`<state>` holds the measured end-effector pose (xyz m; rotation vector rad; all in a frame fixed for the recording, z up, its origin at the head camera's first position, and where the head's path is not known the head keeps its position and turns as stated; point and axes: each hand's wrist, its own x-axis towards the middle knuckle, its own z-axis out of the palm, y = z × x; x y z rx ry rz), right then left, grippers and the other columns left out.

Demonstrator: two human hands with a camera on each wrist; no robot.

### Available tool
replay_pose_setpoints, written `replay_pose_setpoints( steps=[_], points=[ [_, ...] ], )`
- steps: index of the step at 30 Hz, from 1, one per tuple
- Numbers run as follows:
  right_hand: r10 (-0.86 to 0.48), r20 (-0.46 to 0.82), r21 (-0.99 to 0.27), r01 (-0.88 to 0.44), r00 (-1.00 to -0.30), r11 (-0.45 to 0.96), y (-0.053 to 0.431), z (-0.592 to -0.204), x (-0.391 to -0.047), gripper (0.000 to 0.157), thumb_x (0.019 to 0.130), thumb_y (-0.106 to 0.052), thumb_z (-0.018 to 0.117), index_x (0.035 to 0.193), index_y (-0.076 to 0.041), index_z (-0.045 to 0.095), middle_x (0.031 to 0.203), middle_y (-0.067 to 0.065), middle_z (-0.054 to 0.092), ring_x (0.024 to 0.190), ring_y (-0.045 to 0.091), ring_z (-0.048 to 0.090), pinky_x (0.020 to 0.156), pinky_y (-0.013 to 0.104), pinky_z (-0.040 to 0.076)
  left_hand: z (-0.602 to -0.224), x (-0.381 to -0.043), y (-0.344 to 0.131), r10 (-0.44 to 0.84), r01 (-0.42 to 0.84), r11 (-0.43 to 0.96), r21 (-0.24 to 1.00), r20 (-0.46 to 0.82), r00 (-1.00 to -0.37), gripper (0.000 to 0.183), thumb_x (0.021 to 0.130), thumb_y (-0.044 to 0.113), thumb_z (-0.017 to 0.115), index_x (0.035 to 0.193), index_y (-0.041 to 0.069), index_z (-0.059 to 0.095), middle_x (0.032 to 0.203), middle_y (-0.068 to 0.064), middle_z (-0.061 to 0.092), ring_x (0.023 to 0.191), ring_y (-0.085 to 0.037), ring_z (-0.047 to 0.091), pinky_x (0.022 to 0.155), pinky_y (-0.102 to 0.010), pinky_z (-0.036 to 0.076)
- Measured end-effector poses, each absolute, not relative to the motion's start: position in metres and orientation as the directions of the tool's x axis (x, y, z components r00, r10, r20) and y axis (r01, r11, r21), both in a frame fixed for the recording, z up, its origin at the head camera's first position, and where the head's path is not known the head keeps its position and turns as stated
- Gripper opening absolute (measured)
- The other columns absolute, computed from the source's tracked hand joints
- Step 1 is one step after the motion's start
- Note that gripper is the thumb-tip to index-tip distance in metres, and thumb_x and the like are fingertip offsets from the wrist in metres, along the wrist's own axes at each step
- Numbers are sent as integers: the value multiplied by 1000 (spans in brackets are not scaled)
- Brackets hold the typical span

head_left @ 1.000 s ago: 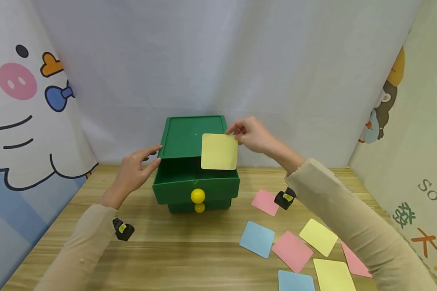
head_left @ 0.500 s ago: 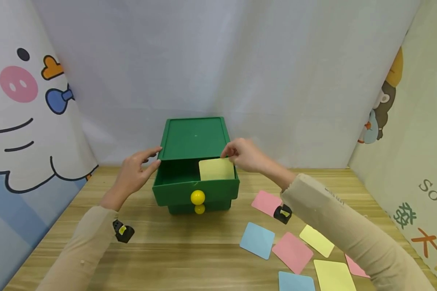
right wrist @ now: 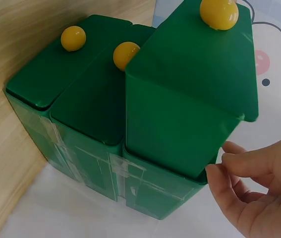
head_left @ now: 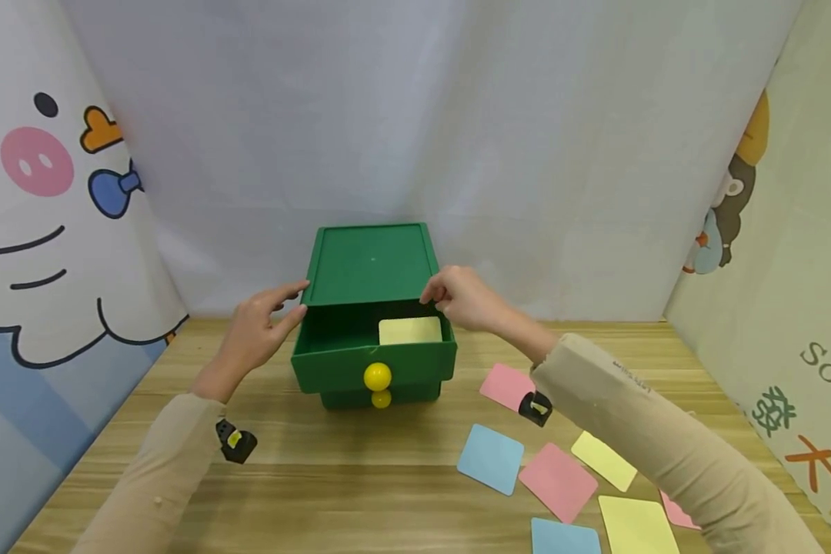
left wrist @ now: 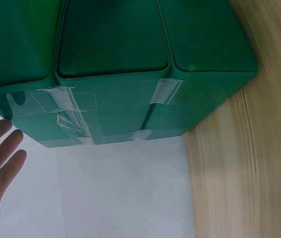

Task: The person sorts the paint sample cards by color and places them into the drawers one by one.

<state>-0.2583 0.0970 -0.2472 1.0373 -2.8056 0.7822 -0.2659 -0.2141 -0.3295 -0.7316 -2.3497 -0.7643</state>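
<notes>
The yellow card (head_left: 410, 331) is inside the pulled-out drawer (head_left: 335, 371) of the green box (head_left: 372, 265), its lower part hidden. The right hand (head_left: 465, 298) is just above, its fingers loosely bent and apart from the card. The left hand (head_left: 255, 327), with relaxed fingers, is at the box's left edge.

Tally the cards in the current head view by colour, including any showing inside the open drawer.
Yellow cards: 3
Pink cards: 3
Blue cards: 2
Total: 8 visible; any hidden ones cannot be counted.
</notes>
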Motion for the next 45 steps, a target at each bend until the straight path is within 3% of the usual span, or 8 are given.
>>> replay_pose_setpoints(
  steps=[5,9,17,27,34,45],
  points=[
    [-591,246,-438,-632,-768,639,105,-243,-258,21,83,13,50,96,8,66,91,18,61,88,31,58,72,34,47,-328,-266,-213,321,639,688,344,645,-694,38,91,18,56,125,1,54,117,-22,57,100,-34,56,79,-49,48],
    [-585,250,-464,-626,-771,627,117,-239,-261,16,82,9,54,92,8,66,83,16,60,75,26,56,65,31,45,-327,-265,-213,322,637,690,343,643,-695,38,91,18,55,125,1,54,117,-22,57,100,-35,56,79,-49,48],
    [-540,192,-514,-553,-819,656,166,-241,-264,10,82,2,61,90,6,65,82,14,60,72,22,55,66,33,46,-327,-264,-213,315,632,695,343,645,-696,37,90,14,56,125,1,54,116,-22,58,100,-35,56,78,-49,48],
    [-476,61,-616,-409,-877,673,251,-288,-254,22,82,-1,61,96,15,59,80,15,61,70,20,59,57,28,49,-327,-263,-214,312,621,706,341,637,-705,37,91,15,56,126,1,54,116,-22,58,100,-35,56,78,-49,48],
    [-343,-66,-614,-233,-937,754,304,-341,-235,39,85,-15,63,107,16,54,82,9,57,72,15,53,59,29,47,-325,-263,-214,327,617,709,342,616,-717,38,91,17,55,126,2,54,118,-22,57,101,-35,55,79,-49,48],
    [-262,-121,-573,-148,-957,806,328,-403,-198,65,73,-21,75,112,21,46,93,22,55,78,23,54,62,32,46,-324,-263,-212,319,614,705,356,614,-722,37,90,12,56,125,1,54,117,-23,57,102,-36,55,79,-50,48]
  ],
)
